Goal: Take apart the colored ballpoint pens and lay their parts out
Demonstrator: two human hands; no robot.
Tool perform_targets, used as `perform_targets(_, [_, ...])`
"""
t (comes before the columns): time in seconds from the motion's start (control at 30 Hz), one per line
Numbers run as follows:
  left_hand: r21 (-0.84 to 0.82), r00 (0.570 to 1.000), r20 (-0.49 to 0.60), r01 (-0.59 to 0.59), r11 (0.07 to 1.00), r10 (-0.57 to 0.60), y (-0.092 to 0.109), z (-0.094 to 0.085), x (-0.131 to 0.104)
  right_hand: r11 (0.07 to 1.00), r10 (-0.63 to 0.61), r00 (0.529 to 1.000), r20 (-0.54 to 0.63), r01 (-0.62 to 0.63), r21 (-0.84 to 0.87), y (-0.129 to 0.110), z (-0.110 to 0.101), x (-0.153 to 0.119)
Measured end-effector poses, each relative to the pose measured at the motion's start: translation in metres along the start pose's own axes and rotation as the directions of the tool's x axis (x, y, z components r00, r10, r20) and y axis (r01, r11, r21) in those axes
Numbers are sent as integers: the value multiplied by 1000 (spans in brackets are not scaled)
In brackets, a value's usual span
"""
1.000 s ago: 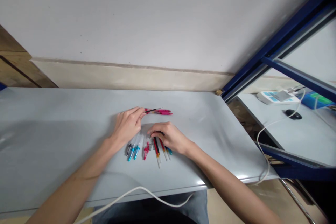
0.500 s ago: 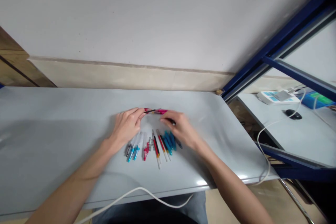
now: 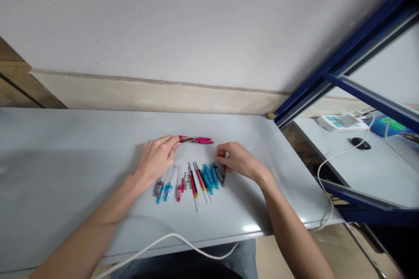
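Observation:
Pinched fingers of my left hand (image 3: 159,153) are at the left ends of some pink pens (image 3: 203,141), which lie crosswise at the back; a thin black piece shows at the fingertips. My right hand (image 3: 238,159) is closed around a dark pen barrel (image 3: 224,167), held steeply beside the blue pen barrels (image 3: 209,176). Its lower end is close to another dark barrel. Left of these lie several pen refills (image 3: 196,183) with red, black and yellow sections. Clear pen barrels with blue tips (image 3: 168,186) and one with a pink grip (image 3: 180,192) lie below my left hand.
Small metallic pieces (image 3: 186,181), perhaps springs, lie between the clear barrels and the refills. A white cable (image 3: 170,236) loops over the table's front edge. On the right stands a blue frame (image 3: 304,80); beyond it are a white device (image 3: 340,123) and a black mouse (image 3: 360,143).
My right hand has moved right and slightly down, away from the pink pens, with the dark barrel now beside the blue ones. My left hand has stayed nearly still.

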State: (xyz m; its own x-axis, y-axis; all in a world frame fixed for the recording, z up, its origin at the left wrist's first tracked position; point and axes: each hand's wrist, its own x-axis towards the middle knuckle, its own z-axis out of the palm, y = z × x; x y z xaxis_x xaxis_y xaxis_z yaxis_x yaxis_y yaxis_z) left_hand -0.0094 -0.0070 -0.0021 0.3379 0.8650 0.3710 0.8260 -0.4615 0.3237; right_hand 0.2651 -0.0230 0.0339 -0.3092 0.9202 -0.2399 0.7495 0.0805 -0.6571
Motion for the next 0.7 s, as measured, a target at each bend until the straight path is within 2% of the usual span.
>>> perform_targets(0.27, [-6,1000,9,-12,1000,12,0,1,0,998,-61,998,-9,61,15,-2,-2,-2])
perform_targets(0.5, [-26,1000,3,-16,1000,16,3,1,-1,991,-25,1000,11,23,134,1,-5,-1])
perform_targets(0.53, [-36,1000,0,-21,999,21,3,1,-1,992,-36,999,-10,37,120,0,-5,0])
perform_targets(0.63, [-101,999,-8,-51,994,50,5,1,-2,984,-94,977,-190,120,131,-6,0,5])
perform_targets(0.7, [-175,995,-10,-96,980,96,7,1,-2,928,-111,965,-238,186,322,-11,7,8])
